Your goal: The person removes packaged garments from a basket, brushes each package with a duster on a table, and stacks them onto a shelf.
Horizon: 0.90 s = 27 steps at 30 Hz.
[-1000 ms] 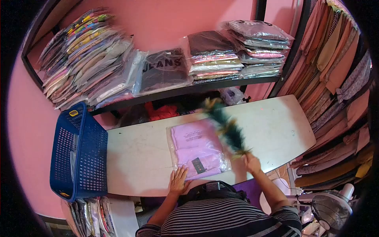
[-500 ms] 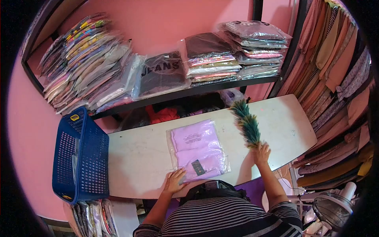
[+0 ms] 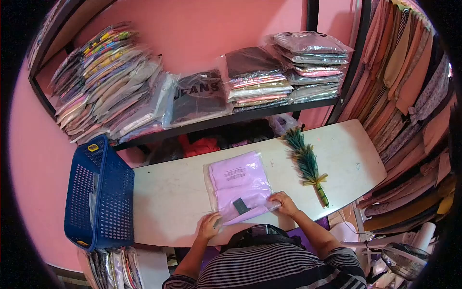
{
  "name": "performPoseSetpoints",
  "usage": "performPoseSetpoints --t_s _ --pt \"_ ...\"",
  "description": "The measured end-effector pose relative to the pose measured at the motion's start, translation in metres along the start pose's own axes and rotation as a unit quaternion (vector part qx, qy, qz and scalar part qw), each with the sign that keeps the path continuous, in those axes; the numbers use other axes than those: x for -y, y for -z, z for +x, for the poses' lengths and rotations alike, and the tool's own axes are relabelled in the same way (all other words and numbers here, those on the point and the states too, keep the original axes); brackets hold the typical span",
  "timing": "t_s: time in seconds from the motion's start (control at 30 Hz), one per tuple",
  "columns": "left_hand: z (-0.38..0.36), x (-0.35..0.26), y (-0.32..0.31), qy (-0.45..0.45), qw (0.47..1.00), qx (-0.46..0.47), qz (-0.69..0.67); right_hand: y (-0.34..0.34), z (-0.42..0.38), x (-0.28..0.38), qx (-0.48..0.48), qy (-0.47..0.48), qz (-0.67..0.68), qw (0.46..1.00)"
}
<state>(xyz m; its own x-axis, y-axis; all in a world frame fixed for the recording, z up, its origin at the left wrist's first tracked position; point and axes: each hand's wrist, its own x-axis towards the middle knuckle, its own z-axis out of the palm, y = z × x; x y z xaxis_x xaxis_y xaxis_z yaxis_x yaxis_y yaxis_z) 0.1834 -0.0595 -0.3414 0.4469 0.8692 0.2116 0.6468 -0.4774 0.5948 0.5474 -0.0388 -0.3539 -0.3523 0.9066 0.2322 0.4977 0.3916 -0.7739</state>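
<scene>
A clear plastic packet with a folded lilac garment (image 3: 239, 182) lies on the white table (image 3: 168, 197) in front of me. My left hand (image 3: 210, 225) grips its near left corner. My right hand (image 3: 284, 203) holds its near right corner, and the near edge looks slightly lifted. A green feather duster (image 3: 305, 161) lies on the table to the right of the packet, its handle pointing toward me, with no hand on it.
A blue plastic basket (image 3: 98, 192) stands at the table's left end. A black shelf (image 3: 231, 111) behind the table carries stacks of packed clothes. Folded fabrics fill the rack on the right (image 3: 409, 96). A fan (image 3: 404, 260) sits at the lower right.
My right hand swept the feather duster off the packet to the right, laid it on the table and moved to the packet's near right corner. My left hand stayed at the near left corner.
</scene>
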Motion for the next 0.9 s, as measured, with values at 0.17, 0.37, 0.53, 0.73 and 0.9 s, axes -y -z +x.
performPoseSetpoints --t_s 0.17,0.37,0.53,0.73,0.9 --pt "0.025 0.002 0.013 -0.005 0.992 -0.119 0.034 0.019 0.029 0.019 -0.164 0.007 0.066 0.984" --pt "0.103 -0.035 0.06 0.197 0.918 -0.324 -0.118 0.064 0.097 0.086 -0.267 -0.022 0.112 0.957" --pt "0.173 -0.059 0.089 0.084 0.864 -0.477 -0.135 0.087 0.154 0.115 -0.378 0.003 -0.008 0.926" --pt "0.182 0.073 -0.023 0.447 0.84 -0.244 -0.186 0.039 0.169 -0.003 -0.278 -0.187 -0.081 0.939" --pt "0.151 0.078 -0.03 0.441 0.78 -0.15 -0.419 0.059 0.077 0.007 -0.283 -0.163 -0.293 0.898"
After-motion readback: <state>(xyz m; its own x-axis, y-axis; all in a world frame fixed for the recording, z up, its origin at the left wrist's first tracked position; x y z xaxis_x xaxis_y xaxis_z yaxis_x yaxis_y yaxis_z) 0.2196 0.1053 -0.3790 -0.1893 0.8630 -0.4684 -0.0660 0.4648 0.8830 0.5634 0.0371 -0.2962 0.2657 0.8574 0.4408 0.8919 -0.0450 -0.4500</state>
